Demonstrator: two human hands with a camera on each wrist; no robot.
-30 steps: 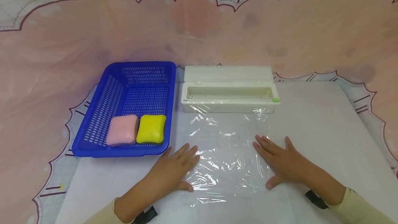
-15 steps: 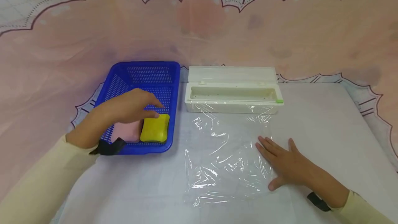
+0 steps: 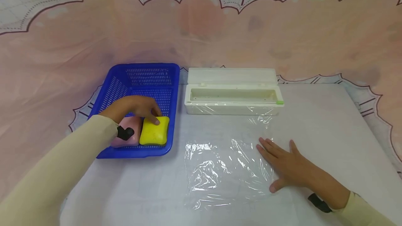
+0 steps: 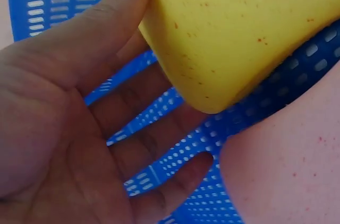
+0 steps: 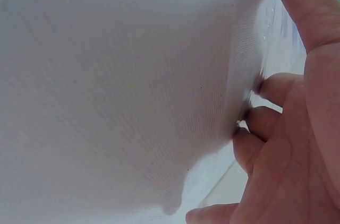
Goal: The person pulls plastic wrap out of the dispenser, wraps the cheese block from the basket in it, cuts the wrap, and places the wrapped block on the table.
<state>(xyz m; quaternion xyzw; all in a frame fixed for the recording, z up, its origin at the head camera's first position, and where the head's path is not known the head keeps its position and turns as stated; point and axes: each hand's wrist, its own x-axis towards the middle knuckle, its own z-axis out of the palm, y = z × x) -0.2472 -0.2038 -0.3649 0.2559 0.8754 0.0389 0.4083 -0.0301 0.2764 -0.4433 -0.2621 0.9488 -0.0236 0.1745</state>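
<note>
We see a yellow, red-specked, pillow-shaped block (image 3: pixel 154 133) in the near right corner of a blue basket (image 3: pixel 135 153), and a clear, wrinkled plastic film (image 3: pixel 226 170) spread over the white cloth (image 3: pixel 141 191).

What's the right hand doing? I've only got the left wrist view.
Observer: The right hand lies with fingers spread, its fingertips at the right edge of a clear film.
Operator: Where does the film's far end go?
Observer: To the front of a white box.
Operator: Box shut?
Observer: No, its lid is tipped up at the back.
</note>
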